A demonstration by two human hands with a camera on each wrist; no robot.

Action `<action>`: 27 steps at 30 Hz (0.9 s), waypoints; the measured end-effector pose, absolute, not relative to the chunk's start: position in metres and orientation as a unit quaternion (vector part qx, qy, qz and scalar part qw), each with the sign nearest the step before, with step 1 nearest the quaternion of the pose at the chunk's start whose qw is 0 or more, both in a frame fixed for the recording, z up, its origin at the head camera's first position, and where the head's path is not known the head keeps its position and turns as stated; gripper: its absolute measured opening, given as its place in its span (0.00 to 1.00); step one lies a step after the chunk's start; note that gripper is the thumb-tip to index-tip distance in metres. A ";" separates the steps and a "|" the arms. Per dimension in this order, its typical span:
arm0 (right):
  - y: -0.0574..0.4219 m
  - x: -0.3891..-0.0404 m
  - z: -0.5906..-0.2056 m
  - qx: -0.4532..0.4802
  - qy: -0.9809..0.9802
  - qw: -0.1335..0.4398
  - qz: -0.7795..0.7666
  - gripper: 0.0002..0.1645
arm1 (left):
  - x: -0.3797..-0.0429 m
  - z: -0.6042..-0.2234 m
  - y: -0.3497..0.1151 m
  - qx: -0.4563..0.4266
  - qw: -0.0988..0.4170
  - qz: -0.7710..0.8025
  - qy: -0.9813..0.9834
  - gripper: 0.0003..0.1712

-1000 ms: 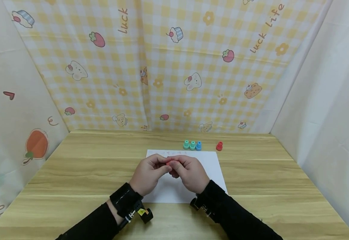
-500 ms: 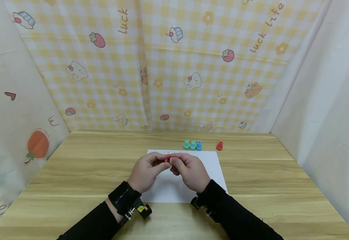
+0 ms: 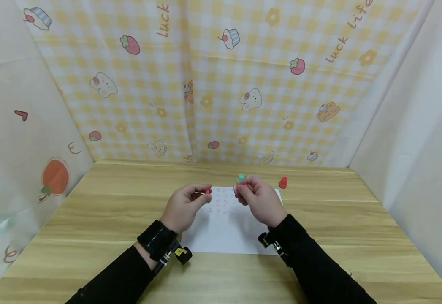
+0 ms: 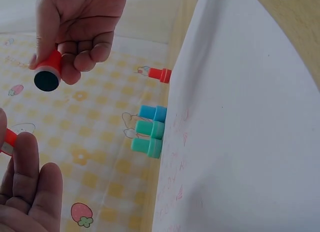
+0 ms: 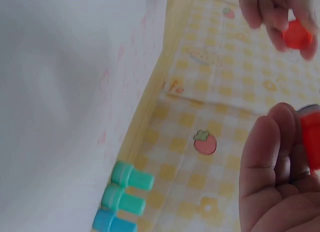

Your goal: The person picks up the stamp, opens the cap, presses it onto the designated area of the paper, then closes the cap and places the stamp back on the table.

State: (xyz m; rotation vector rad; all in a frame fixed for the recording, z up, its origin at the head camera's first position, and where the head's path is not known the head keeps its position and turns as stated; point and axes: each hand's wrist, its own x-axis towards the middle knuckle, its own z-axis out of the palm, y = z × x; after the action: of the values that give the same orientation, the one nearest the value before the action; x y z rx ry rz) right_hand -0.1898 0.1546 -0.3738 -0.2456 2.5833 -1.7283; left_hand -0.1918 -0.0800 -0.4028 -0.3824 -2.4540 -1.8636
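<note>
In the head view, the left hand (image 3: 182, 207) and the right hand (image 3: 262, 202) were above the upper part of a white paper sheet (image 3: 221, 238), which carried small faint red marks. The left fingers pinched a short red plastic piece (image 3: 207, 191), in my judgement a cap. The right fingers pinched a red cylindrical plastic stamp (image 3: 237, 190); it lay to the right of the cap, well apart. A red upright stamp (image 3: 283, 182) stood on the wooden counter (image 3: 72, 211), at the right of the sheet.

In the left wrist view, the held stamp was at upper left, its dark round end (image 4: 47, 81) turned toward the lower side. The cap was below, cut by the left edge. Two mint-green stamps (image 4: 150, 129) and a blue stamp (image 4: 152, 113) made a row near the centre.

In the right wrist view, the held stamp was at the right edge, its dark end uppermost, and the cap was at upper right. So its long axis ran roughly toward the left hand; exact alignment I cannot tell.
</note>
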 end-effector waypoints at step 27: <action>0.171 -0.225 -0.377 -0.139 0.957 0.062 -0.246 0.12 | -0.194 -0.403 -0.079 -0.135 0.010 -0.624 -0.769 0.13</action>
State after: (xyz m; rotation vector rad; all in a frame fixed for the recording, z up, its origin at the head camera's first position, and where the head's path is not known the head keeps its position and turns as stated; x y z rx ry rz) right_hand -0.2245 0.1709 -0.3767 -0.4212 2.8933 -0.7431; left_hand -0.1936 -0.0786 -0.4031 -0.4220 -2.4012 -1.9484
